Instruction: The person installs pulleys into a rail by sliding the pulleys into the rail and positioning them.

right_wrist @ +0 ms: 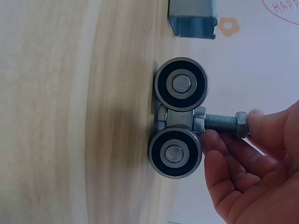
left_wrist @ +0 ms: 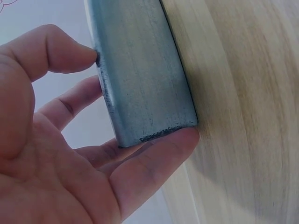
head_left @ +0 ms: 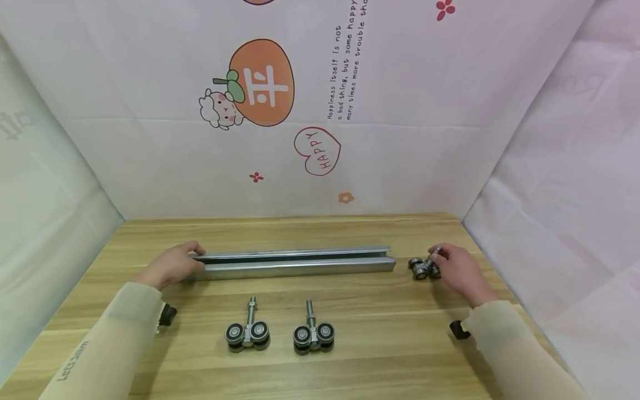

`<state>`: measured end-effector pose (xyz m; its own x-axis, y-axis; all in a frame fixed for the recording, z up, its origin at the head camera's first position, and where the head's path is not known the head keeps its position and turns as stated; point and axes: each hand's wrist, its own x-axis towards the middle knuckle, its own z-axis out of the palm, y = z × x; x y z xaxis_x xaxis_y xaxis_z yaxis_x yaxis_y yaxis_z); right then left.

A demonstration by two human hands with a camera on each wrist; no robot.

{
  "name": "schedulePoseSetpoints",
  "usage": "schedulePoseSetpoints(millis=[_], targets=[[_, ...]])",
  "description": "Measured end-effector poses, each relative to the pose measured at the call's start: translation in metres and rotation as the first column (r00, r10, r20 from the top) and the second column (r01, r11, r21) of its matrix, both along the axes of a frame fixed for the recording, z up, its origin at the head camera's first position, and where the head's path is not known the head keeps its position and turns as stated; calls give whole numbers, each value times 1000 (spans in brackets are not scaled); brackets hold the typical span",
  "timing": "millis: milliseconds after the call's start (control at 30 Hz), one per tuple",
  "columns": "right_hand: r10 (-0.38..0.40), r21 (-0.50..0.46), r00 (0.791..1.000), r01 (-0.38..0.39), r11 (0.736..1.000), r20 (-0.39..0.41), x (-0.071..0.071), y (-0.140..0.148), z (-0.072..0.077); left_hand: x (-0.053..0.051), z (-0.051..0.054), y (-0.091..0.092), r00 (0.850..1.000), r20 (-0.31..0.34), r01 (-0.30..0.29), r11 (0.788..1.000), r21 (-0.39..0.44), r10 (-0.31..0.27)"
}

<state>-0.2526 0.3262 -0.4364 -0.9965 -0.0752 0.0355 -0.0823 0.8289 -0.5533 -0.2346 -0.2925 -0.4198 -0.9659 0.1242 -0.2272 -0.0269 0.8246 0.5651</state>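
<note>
A metal rail [head_left: 295, 269] with a slot along its top lies on the wooden table. My left hand [head_left: 176, 265] grips its left end; in the left wrist view the thumb and fingers of the hand [left_wrist: 70, 140] lie round the end of the rail [left_wrist: 140, 70]. Off the rail's right end, my right hand [head_left: 461, 273] pinches the bolt of a roller trolley [head_left: 421, 270]. In the right wrist view, the trolley's wheels [right_wrist: 181, 84] are at the table surface and its bolt [right_wrist: 220, 122] points toward the hand [right_wrist: 257, 172].
Two more roller trolleys stand on the table in front of the rail, one at left [head_left: 248, 334] and one near the middle [head_left: 313, 336], bolts pointing away. A printed white cloth [head_left: 400, 166] hangs behind the table [head_left: 380, 344], with white cloth on both sides.
</note>
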Motion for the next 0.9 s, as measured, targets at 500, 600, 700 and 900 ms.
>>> schedulePoseSetpoints(millis=[500, 600, 700, 900], targets=[[-26, -4, 1000, 26, 1000, 8, -15, -8, 0, 0, 0, -4, 1000, 13, 8, 1000, 18, -8], [-26, -7, 999, 26, 1000, 19, -18, -12, -1, 0, 0, -4, 1000, 15, 4, 1000, 20, -5], [-19, -8, 999, 19, 1000, 26, -19, -17, -2, 0, 0, -4, 1000, 14, 5, 1000, 15, -6], [1, -8, 1000, -1, 1000, -1, -23, -28, -4, 0, -1, -3, 1000, 8, 7, 1000, 14, -7]])
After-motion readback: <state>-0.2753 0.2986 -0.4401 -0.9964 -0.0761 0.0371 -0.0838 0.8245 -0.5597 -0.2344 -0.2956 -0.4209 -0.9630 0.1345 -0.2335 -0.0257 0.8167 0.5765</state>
